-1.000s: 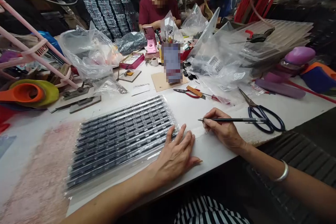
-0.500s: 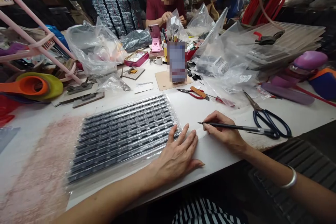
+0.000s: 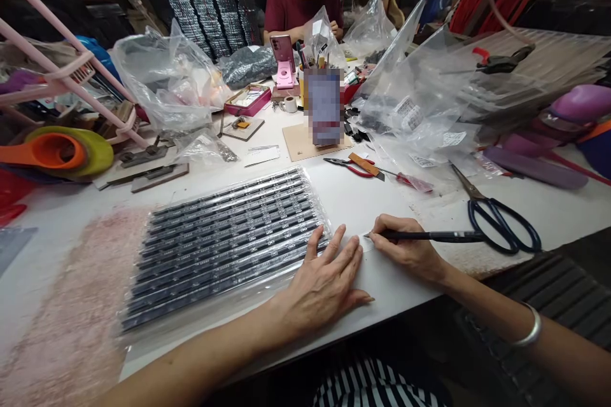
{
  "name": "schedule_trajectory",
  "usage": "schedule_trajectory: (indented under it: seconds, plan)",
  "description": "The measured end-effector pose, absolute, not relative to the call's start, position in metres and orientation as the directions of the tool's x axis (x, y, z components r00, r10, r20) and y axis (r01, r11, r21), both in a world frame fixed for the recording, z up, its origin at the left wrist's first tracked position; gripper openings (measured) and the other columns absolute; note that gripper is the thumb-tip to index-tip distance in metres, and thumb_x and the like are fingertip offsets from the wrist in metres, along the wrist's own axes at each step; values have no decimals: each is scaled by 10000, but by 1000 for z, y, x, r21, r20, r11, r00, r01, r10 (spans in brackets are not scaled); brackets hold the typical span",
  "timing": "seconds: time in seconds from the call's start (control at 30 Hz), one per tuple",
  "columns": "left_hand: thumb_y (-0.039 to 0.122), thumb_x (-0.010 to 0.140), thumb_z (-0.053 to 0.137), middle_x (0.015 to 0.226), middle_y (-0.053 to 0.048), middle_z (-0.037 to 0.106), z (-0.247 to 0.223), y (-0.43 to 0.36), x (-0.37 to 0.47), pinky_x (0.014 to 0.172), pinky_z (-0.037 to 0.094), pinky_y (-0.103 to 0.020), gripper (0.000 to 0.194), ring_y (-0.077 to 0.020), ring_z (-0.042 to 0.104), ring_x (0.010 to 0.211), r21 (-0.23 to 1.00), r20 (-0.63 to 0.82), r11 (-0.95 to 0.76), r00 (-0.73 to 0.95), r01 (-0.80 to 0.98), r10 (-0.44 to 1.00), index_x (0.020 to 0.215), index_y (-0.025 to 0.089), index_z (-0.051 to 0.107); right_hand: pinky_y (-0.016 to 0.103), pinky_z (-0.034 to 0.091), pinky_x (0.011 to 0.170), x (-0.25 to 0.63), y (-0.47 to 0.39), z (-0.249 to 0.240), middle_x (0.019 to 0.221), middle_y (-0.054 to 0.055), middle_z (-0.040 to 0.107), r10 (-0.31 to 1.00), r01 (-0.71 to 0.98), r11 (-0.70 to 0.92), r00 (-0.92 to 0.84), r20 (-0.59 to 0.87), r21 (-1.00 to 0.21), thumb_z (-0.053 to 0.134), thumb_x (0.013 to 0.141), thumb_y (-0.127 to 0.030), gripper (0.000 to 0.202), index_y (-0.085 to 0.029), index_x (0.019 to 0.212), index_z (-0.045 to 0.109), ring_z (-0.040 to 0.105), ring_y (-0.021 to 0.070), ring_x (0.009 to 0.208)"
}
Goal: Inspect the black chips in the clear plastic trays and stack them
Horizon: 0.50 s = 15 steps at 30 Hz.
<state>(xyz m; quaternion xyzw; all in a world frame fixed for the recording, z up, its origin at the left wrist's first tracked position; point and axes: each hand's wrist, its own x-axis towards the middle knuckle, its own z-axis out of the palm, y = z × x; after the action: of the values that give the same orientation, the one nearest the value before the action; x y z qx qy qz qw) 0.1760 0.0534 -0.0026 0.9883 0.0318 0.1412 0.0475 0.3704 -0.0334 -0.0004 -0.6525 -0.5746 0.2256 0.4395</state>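
Fingers spread, my left hand (image 3: 324,276) lies flat at the table's near edge, its fingertips over the right edge of a clear plastic pack (image 3: 224,241). Inside the pack, several dark strips with small pale markings lie side by side. My right hand (image 3: 405,245) pinches a black pen (image 3: 429,236), its tip down near a small pale slip by my left fingertips. The pen's back end reaches across the handles of large dark-blue scissors (image 3: 503,222), which lie on the table to the right.
Red-handled pliers (image 3: 356,167) and a cardboard piece (image 3: 296,143) lie beyond the pack. Clear plastic bags (image 3: 410,114) heap at the right. At left stand a pink rack (image 3: 71,76) and an orange scoop (image 3: 62,151). Across the table sits a person in a dark red shirt (image 3: 281,6).
My right hand has tilted the pen, bringing its tip down to the slip and swinging its back end up. My left hand stays put. The view has shifted slightly.
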Motion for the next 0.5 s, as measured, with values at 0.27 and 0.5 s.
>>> schedule_trajectory:
  seconds: [0.27,0.5]
  plan:
    - [574,926,345,1379,-126,517,-2,54,176,1112,135,-540,637,-331,323,1364,98,256,-994,964,51,74,1332,95,452,234,340,532,372,-34,-2,583,-46,478,956,578,49,209,205,-815,513,817,-160,177,-190,645,485,411,86,546]
    - [576,925,347,1377,-117,522,-3,53,176,1126,85,-528,636,-329,322,1365,112,265,-992,961,54,82,1329,97,457,239,342,524,371,-33,-1,574,-41,486,954,584,52,211,213,-810,507,813,-169,177,-194,639,482,422,90,535]
